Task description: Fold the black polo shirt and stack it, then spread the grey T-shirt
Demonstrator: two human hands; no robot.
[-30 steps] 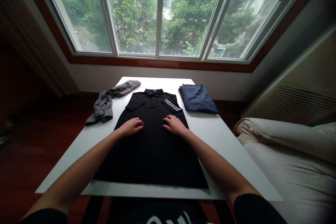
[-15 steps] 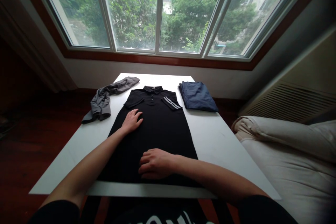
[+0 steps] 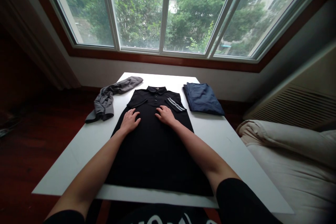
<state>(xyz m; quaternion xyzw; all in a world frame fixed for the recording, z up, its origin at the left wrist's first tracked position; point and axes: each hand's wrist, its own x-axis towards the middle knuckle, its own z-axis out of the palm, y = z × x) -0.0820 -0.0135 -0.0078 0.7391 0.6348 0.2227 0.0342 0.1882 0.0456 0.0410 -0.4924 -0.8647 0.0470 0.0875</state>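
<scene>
A black polo shirt (image 3: 157, 154) lies spread on the white table, its collar toward the window and its hem near the front edge. Both short sleeves are folded inward over the chest; the right one shows two pale stripes. My left hand (image 3: 130, 120) rests on the shirt's left side just below the sleeve, fingers spread. On the other side, my right hand (image 3: 165, 114) lies on the chest below the striped sleeve, with its fingers apart. Neither hand grips any cloth.
A crumpled grey garment (image 3: 105, 102) lies along the table's left edge. Folded dark blue cloth (image 3: 204, 98) sits at the back right of the white table (image 3: 225, 147). A cream padded seat (image 3: 286, 168) stands to the right, and a window (image 3: 162, 50) is beyond.
My right hand has moved away from me, from near the hem up to the chest, and its fingers have spread. My left hand stays almost in place.
</scene>
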